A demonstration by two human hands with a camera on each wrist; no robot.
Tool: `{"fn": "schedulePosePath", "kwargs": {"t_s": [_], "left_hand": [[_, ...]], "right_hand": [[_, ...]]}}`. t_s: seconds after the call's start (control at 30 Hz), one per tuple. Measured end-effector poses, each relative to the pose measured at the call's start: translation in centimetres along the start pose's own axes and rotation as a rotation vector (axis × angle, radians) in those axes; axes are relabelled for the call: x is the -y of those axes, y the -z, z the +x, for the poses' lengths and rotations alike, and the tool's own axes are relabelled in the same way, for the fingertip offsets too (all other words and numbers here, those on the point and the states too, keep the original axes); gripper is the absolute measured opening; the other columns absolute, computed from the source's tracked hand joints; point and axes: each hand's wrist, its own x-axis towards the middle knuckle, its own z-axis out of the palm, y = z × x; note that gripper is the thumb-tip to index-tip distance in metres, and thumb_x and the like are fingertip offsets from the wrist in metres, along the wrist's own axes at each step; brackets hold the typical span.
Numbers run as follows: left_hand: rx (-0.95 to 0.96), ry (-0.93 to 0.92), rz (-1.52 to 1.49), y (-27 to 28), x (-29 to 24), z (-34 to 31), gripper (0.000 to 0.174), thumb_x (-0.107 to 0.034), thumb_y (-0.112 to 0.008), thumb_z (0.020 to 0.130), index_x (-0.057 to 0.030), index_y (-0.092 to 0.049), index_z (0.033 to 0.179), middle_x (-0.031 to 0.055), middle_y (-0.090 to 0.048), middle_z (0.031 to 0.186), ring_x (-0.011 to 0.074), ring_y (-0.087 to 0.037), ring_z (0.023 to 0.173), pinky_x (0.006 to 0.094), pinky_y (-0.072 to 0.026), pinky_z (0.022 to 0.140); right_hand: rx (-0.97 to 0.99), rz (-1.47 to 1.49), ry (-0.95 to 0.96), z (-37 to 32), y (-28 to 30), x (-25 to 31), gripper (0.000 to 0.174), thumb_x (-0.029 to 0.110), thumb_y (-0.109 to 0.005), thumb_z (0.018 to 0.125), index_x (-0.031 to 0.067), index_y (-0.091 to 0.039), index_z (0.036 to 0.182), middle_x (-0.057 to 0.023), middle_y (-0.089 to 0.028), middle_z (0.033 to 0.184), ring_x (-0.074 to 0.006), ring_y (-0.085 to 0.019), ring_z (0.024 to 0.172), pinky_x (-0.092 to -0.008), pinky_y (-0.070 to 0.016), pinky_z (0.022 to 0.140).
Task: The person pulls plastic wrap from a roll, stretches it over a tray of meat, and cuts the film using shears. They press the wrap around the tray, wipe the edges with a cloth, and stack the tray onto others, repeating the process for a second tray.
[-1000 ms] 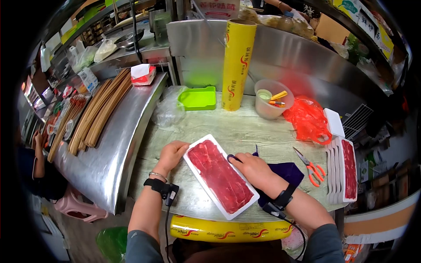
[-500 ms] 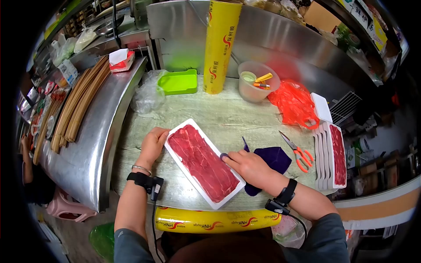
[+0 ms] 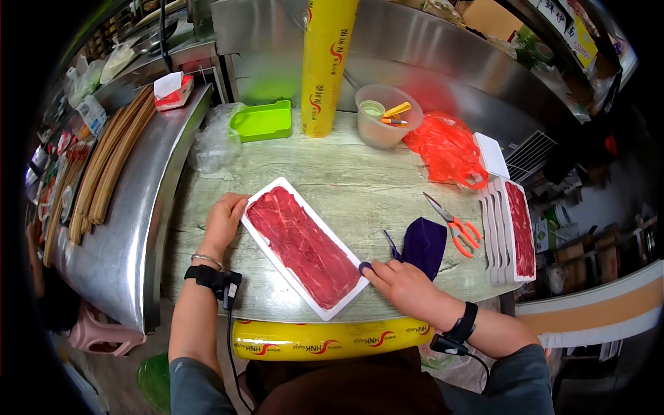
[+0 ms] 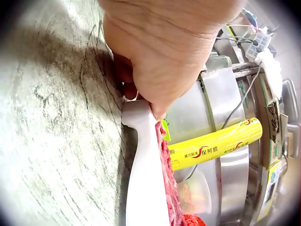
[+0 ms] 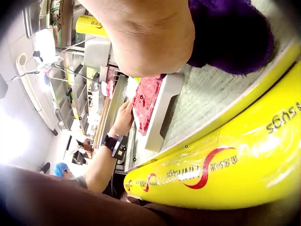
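Note:
A white tray (image 3: 266,243) filled with slices of raw red meat (image 3: 304,242) lies slanted on the table. My left hand (image 3: 223,220) pinches its far left corner; in the left wrist view the thumb is at the top rim and the curled fingers are at the outer side. At the tray's near right corner, my right hand (image 3: 404,285) grips a dark purple cloth (image 3: 423,245). A bit of that cloth shows at the fingertips against the rim, and the rest trails behind the hand. The right wrist view shows the cloth's fuzzy surface (image 5: 230,37), with the fingers hidden.
Orange-handled scissors (image 3: 453,227) and stacked white trays (image 3: 494,235), the outermost with meat, lie on the right. Behind are a red bag (image 3: 446,149), a plastic tub (image 3: 387,131), an upright cling film roll (image 3: 321,83) and a green tray (image 3: 261,121). Another roll (image 3: 332,339) lies along the front edge.
My right hand has slid along the tray's right side to its near corner, drawing the purple cloth along. The left hand stays at the far left corner. The head view has shifted.

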Motion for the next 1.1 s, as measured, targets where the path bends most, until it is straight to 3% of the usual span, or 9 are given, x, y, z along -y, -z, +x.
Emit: {"fn": "schedulePosePath", "kwargs": {"t_s": [0.33, 0.47, 0.53, 0.63, 0.73, 0.83, 1.03, 1.07, 1.1], "left_hand": [[-0.041, -0.014, 0.064, -0.1, -0.2, -0.1, 0.018, -0.016, -0.060, 0.095, -0.0057, -0.073, 0.103, 0.0142, -0.069, 0.098, 0.0315, -0.065, 0.092, 0.0363, -0.0511, 0.081], [-0.031, -0.023, 0.048, 0.1, 0.1, -0.2, 0.019, -0.016, -0.059, 0.095, -0.0046, -0.073, 0.102, 0.0159, -0.068, 0.097, 0.0323, -0.065, 0.092, 0.0376, -0.0507, 0.082], [-0.030, -0.033, 0.038, 0.3, 1.0, -0.5, 0.020, -0.016, -0.059, 0.095, -0.0031, -0.073, 0.102, 0.0169, -0.068, 0.097, 0.0328, -0.065, 0.092, 0.0377, -0.0505, 0.082], [-0.064, -0.011, 0.091, 0.8, 1.4, -1.5, 0.021, -0.016, -0.058, 0.095, -0.0022, -0.072, 0.102, 0.0178, -0.068, 0.095, 0.0341, -0.064, 0.092, 0.0376, -0.0502, 0.083], [-0.072, 0.004, 0.115, 1.1, 1.2, -2.1, 0.022, -0.016, -0.058, 0.095, -0.0014, -0.072, 0.102, 0.0197, -0.069, 0.096, 0.0357, -0.065, 0.092, 0.0392, -0.0505, 0.083], [-0.140, 0.066, 0.121, 0.8, 1.0, -2.9, 0.022, -0.015, -0.057, 0.095, 0.0001, -0.071, 0.102, 0.0219, -0.069, 0.098, 0.0373, -0.066, 0.093, 0.0404, -0.0509, 0.084], [0.025, 0.377, -0.021, 0.9, -3.0, -5.8, 0.020, -0.016, -0.061, 0.092, 0.0013, -0.069, 0.096, 0.0215, -0.069, 0.091, 0.0345, -0.067, 0.087, 0.0412, -0.0526, 0.074], [0.003, 0.291, 0.035, 0.4, -3.3, -6.6, 0.019, -0.016, -0.061, 0.092, 0.0014, -0.068, 0.096, 0.0209, -0.069, 0.090, 0.0339, -0.067, 0.085, 0.0406, -0.0525, 0.073], [-0.019, 0.205, 0.089, 0.0, -3.3, -7.5, 0.018, -0.015, -0.061, 0.092, 0.0015, -0.068, 0.096, 0.0203, -0.068, 0.089, 0.0333, -0.067, 0.084, 0.0400, -0.0524, 0.072]], "right_hand": [[-0.124, 0.014, -0.200, -4.0, -0.5, 0.4, 0.037, 0.009, -0.060, 0.079, 0.0078, -0.065, 0.115, -0.0034, -0.061, 0.100, -0.0210, -0.058, 0.085, -0.0318, -0.0487, 0.069], [-0.178, -0.140, -0.488, -5.0, -0.9, -3.4, 0.022, 0.005, -0.060, 0.076, 0.0072, -0.067, 0.097, -0.0067, -0.062, 0.097, -0.0258, -0.059, 0.088, -0.0358, -0.0484, 0.073], [-0.436, -0.384, -0.510, -3.6, 1.7, -3.0, 0.024, 0.003, -0.061, 0.076, 0.0053, -0.065, 0.100, -0.0087, -0.064, 0.102, -0.0288, -0.060, 0.095, -0.0370, -0.0488, 0.077], [-0.507, 0.016, -0.530, -2.9, 3.1, 0.4, 0.030, -0.002, -0.060, 0.078, 0.0023, -0.062, 0.108, -0.0148, -0.064, 0.101, -0.0353, -0.062, 0.090, -0.0411, -0.0510, 0.078], [0.053, 0.943, -0.706, -3.1, -0.4, 3.7, 0.056, 0.002, -0.054, 0.092, 0.0022, -0.038, 0.145, -0.0152, -0.065, 0.114, -0.0237, -0.067, 0.097, -0.0320, -0.0513, 0.084], [-0.126, 1.358, -0.599, -2.0, -4.1, 5.2, 0.072, 0.001, -0.051, 0.094, 0.0060, -0.015, 0.156, -0.0144, -0.066, 0.117, -0.0171, -0.065, 0.103, -0.0279, -0.0499, 0.087], [-0.427, 1.277, -0.649, -2.0, -6.6, 1.1, 0.078, -0.007, -0.048, 0.090, 0.0067, -0.011, 0.157, -0.0178, -0.057, 0.132, -0.0193, -0.061, 0.113, -0.0282, -0.0473, 0.095], [-0.470, 1.214, -0.642, -2.2, -6.8, 0.0, 0.079, -0.008, -0.048, 0.089, 0.0065, -0.011, 0.158, -0.0179, -0.056, 0.132, -0.0198, -0.060, 0.114, -0.0284, -0.0471, 0.095], [-0.584, 1.307, -0.644, -2.2, -6.7, -0.6, 0.068, -0.007, -0.050, 0.088, 0.0059, -0.032, 0.152, -0.0152, -0.061, 0.124, -0.0198, -0.063, 0.107, -0.0299, -0.0498, 0.090]]}}
